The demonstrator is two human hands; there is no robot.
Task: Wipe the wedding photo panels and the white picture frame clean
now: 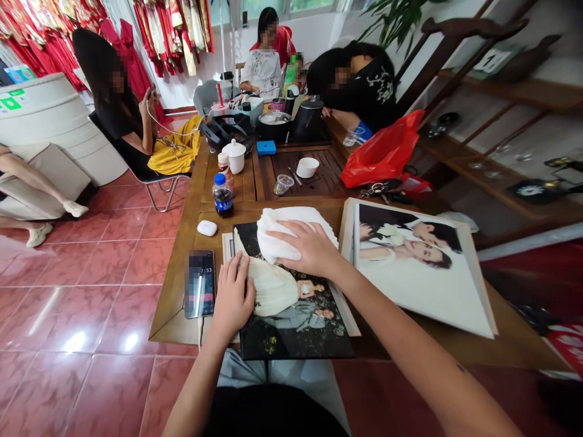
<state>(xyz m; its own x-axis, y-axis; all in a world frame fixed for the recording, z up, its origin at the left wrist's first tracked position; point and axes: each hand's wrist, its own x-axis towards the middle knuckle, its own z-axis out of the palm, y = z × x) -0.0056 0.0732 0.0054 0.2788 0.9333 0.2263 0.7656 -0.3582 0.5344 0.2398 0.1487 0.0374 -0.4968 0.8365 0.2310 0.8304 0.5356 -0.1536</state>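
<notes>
The right hand (314, 249) had its fingers partly spread over a bunched white cloth (273, 246), holding it against the far part of a dark photo panel (277, 291). The left hand (234, 297) lay open and flat along the panel's left edge, gripping nothing. The panel's near edge reached the front of the wooden surface (170, 309). Clearance: a phone (200, 285) sat just left; rightward, a gap widened toward the front before a second photo stack (419, 285). Beyond stood a capped bottle (223, 197). Red tiles (113, 309) covered the floor.

A black top (277, 414), pale grey trousers (312, 377), bare forearms (405, 334).
</notes>
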